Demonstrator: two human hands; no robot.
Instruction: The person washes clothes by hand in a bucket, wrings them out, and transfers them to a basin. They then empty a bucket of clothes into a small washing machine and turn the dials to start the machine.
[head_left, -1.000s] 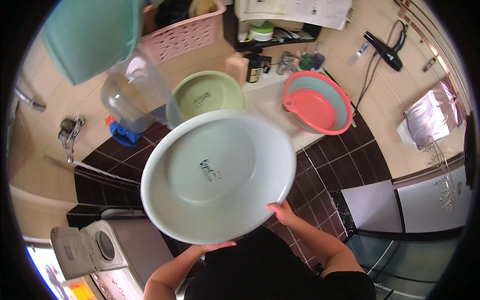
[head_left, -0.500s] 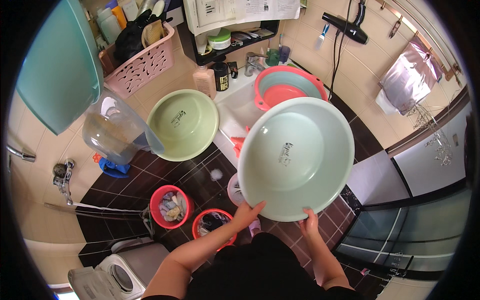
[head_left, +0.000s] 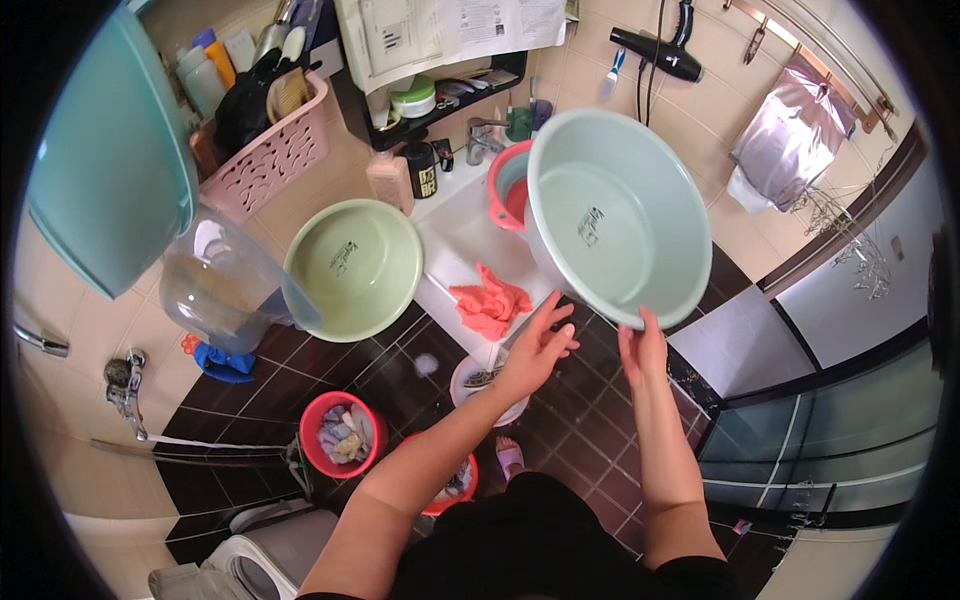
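While reaching ahead and touching the near edge of the big pale tub with the right hand, holding the left hand open, apart from the right, fingers spread, just short of the edge. Cannot tell whether gripping tightly on the right. Found ahead, a bit to the right, nearer the right hand; round, so with no long side, and tipped, inside showing. Partly covering the red tub at the sink. Unlike half a second ago, off the edge with the left hand, with the big pale tub farther out and the red cloth fully in sight.
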